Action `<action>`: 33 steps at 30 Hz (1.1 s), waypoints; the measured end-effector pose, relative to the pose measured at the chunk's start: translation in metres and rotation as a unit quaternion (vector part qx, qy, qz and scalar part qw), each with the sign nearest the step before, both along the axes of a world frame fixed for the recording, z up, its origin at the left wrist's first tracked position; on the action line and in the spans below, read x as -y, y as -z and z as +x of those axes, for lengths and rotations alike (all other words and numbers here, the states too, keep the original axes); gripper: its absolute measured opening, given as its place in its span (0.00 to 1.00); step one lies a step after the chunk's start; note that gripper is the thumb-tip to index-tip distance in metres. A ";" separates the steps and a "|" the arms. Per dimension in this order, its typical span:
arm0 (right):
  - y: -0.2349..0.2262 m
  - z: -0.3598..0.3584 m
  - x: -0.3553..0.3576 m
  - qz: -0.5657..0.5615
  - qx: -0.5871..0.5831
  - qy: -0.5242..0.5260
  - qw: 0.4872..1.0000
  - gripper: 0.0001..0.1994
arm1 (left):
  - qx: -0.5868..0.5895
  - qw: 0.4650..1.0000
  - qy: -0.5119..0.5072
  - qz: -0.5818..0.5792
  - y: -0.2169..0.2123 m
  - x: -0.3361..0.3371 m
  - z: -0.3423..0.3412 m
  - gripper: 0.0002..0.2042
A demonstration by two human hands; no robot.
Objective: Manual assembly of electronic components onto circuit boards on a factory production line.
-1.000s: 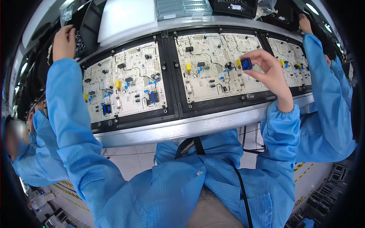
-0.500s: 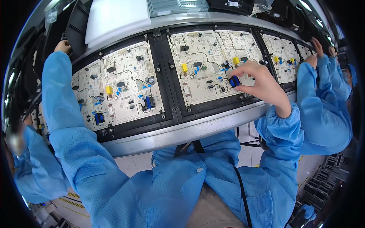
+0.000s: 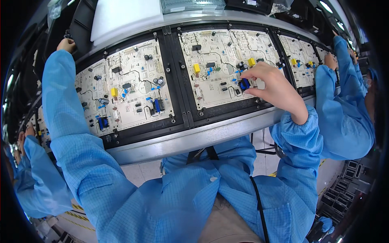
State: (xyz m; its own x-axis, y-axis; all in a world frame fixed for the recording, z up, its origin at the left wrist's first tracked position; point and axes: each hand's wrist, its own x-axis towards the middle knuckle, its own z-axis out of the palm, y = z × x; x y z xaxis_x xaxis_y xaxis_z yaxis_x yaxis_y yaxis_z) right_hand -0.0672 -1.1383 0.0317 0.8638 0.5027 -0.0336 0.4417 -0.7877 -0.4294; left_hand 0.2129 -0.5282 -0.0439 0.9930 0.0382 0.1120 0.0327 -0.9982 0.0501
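Note:
My right hand pinches a small blue component and presses it down on the lower right part of the middle white circuit board. That board carries yellow, blue and black parts. My left hand reaches far up and left, past the left circuit board, into a dark bin; its fingers are hidden, so what it holds cannot be seen. Both arms wear blue sleeves.
Boards sit in black carriers on a grey conveyor rail. A third board lies to the right, where another person's blue-sleeved arm works. Another person's sleeve is at the lower left. A white foam sheet lies behind the boards.
My right hand has brought the blue component down from above the board onto its lower right area. The left hand stays up at the dark bin.

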 end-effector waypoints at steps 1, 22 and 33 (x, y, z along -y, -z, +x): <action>0.000 0.000 -0.001 0.000 0.001 -0.001 1.000 0.18 | 0.001 1.000 -0.001 0.000 -0.002 0.000 -0.001 0.13; 0.002 0.274 0.060 0.005 0.244 0.146 0.959 0.09 | 0.246 0.959 -0.050 -0.128 -0.038 0.071 -0.059 0.12; 0.021 0.335 0.071 -0.100 0.247 0.160 0.950 0.11 | 0.127 0.807 0.053 -0.574 -0.097 0.124 -0.172 0.07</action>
